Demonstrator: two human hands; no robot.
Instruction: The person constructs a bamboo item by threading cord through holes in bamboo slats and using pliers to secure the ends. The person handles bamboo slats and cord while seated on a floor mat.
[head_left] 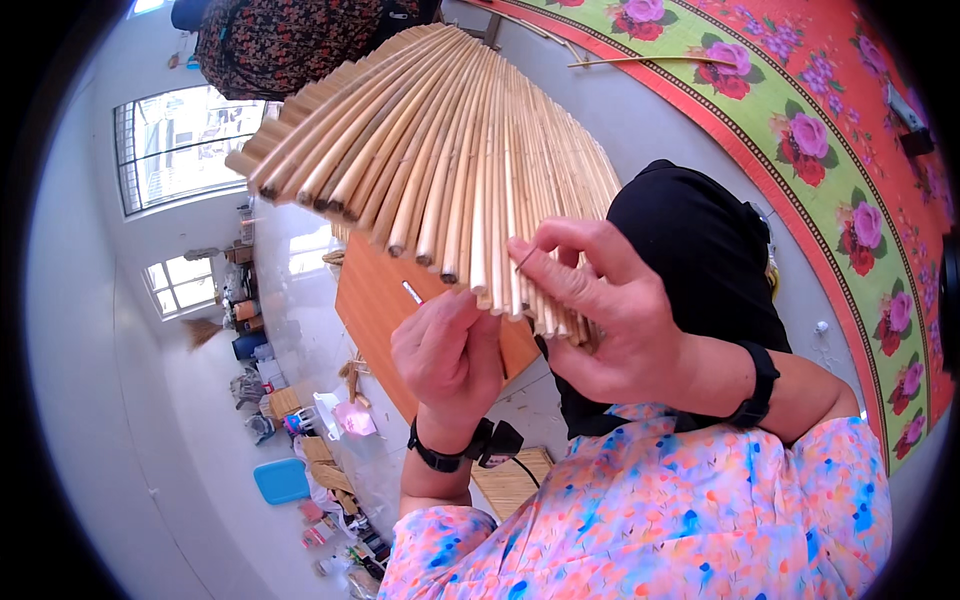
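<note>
A fan-shaped mat of pale reed sticks (440,150) spreads above my lap, its cut ends towards me. My right hand (620,310) is closed around the sticks at the mat's near right edge. A thin dark line, perhaps a needle or thread (525,258), shows at its thumb and index fingertips. My left hand (450,355) is pinched at the stick ends just left of there; its fingertips touch the mat's lower edge, and anything finer between them is hidden.
Below the mat stands a brown wooden board or low table (385,320). A floral red and green cloth (800,150) covers the floor at right, with a loose stick (640,60) at its edge. Bags, boxes and a blue lid (282,482) line the left wall. A dark patterned bag (300,45) sits beyond.
</note>
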